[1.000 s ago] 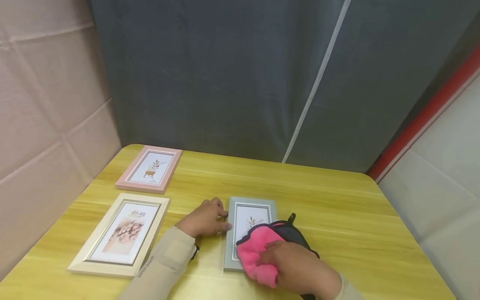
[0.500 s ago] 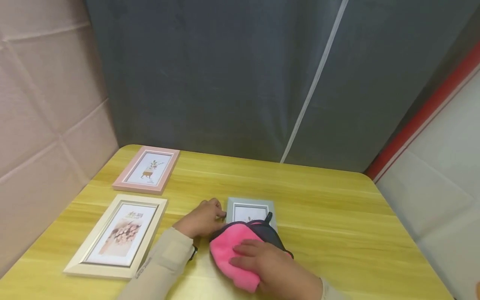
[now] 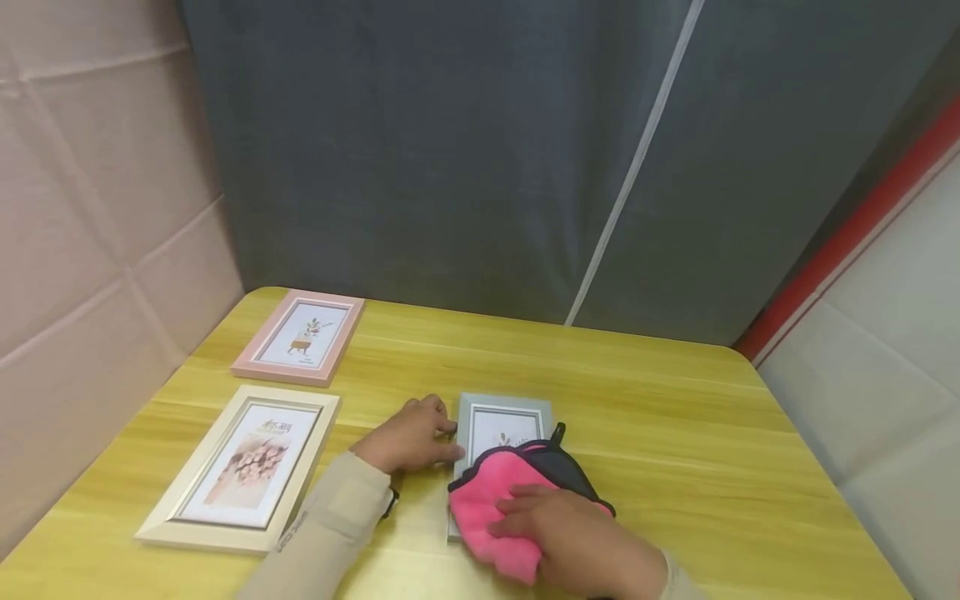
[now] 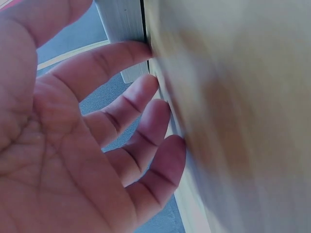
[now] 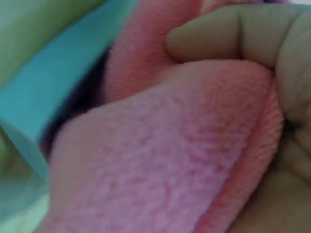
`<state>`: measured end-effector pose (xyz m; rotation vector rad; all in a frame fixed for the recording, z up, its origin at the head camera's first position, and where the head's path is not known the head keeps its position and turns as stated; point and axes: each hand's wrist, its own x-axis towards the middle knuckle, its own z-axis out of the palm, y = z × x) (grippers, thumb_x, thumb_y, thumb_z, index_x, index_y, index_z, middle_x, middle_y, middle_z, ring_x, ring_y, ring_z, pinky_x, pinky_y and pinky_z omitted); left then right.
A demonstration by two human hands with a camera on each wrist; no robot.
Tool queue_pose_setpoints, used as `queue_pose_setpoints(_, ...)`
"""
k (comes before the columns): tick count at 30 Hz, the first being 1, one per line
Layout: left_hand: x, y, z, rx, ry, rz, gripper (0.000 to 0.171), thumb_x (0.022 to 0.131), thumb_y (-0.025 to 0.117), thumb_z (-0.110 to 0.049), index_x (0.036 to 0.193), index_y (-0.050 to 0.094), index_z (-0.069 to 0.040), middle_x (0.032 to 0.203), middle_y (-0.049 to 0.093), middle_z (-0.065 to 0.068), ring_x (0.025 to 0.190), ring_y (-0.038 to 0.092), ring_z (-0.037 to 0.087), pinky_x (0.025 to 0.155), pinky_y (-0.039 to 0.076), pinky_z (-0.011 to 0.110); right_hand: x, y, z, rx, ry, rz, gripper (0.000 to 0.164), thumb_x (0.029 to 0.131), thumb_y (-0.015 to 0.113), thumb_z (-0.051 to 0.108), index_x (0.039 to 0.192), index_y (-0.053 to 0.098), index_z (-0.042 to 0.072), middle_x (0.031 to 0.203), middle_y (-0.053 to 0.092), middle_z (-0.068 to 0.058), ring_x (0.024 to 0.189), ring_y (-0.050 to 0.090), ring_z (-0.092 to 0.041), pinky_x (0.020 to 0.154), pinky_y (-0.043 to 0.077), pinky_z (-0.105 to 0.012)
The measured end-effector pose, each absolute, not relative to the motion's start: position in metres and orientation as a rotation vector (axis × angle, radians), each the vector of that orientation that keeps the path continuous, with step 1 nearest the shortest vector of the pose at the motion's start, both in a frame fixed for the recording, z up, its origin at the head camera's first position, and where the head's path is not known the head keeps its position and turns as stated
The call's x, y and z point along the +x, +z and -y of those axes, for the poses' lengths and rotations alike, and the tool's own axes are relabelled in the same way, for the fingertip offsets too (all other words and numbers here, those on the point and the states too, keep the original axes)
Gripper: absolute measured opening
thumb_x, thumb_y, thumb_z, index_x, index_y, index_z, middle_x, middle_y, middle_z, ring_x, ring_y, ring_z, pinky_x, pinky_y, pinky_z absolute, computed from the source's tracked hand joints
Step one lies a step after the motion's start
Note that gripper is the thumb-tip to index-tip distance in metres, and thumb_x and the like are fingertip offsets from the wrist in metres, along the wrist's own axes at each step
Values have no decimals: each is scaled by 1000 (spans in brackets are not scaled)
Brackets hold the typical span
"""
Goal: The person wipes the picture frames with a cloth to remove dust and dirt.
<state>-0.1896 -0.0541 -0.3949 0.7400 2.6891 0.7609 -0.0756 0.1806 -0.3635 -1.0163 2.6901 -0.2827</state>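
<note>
A grey-blue picture frame (image 3: 506, 402) lies flat on the wooden table, its lower part covered by a pink cloth with a dark back (image 3: 491, 500). My right hand (image 3: 573, 533) holds the cloth against the frame; in the right wrist view, the bunched plush cloth (image 5: 160, 145) sits in its grasp. At the frame's left edge rests my left hand (image 3: 411, 437), thumb and index finger near the edge. In the left wrist view, one finger touches the frame's side (image 4: 124, 24), and the other loosely bent fingers reach the wooden tabletop (image 4: 243, 121).
To the left lie a cream picture frame (image 3: 161, 518) with a flower print and, behind it, a pink picture frame (image 3: 281, 375). A dark curtain (image 3: 420, 150) hangs at the table's back edge. Pale covered panels (image 3: 97, 208) flank the table.
My right hand slid the cloth left across the frame, then partway back to the right. The left hand has stayed at the frame's left edge.
</note>
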Motion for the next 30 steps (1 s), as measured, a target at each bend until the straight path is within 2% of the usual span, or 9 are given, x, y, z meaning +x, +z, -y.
queue_pose_setpoints(3,-190,-396,53,741,772,-2689,45,86,77,-30,117,72,1,106,55,3,97,48,23,85,46,39,-76,-360,-187,-1022,-271,-2715,30,91,70,28,121,72,29,122,66,16,127,54,-19,102,46,-40)
queue_pose_setpoints(10,-189,-396,51,737,790,-2676,44,86,78,-29,117,72,1,105,54,3,96,47,22,83,45,38,-79,-355,-196,-869,-276,-2682,25,90,73,23,114,75,29,114,68,17,123,57,-19,100,47,-42)
queue_pose_setpoints(15,-189,-395,52,718,780,-2685,44,86,78,-29,117,72,1,106,54,3,97,47,22,84,46,38,-85,-356,-198,-974,-287,-2713,21,91,72,26,112,76,25,114,69,13,118,60,-16,100,47,-39)
queue_pose_setpoints(19,-190,-395,54,711,778,-2686,44,86,78,-29,116,72,1,106,54,2,97,47,22,84,45,37,-93,-356,-208,-1011,-213,-2818,20,90,73,23,110,76,21,117,70,5,119,60,-21,102,46,-40)
queue_pose_setpoints(21,-190,-395,54,710,780,-2680,44,86,78,-30,116,72,1,106,54,2,97,47,22,84,45,37,-99,-355,-217,-967,-183,-2881,22,88,74,16,110,76,18,120,70,0,121,59,-26,103,45,-44)
queue_pose_setpoints(25,-190,-395,54,699,780,-2675,45,86,78,-29,117,71,2,107,54,2,97,47,22,84,45,37,-111,-358,-242,-742,-160,-2992,24,89,73,14,112,76,13,123,68,-6,123,56,-31,105,43,-47)
queue_pose_setpoints(30,-190,-395,53,715,782,-2680,44,86,78,-27,116,71,3,108,54,3,97,47,23,84,45,38,-125,-369,-287,-549,-117,-3097,17,96,65,18,108,74,10,110,70,-6,114,61,-31,101,45,-49)
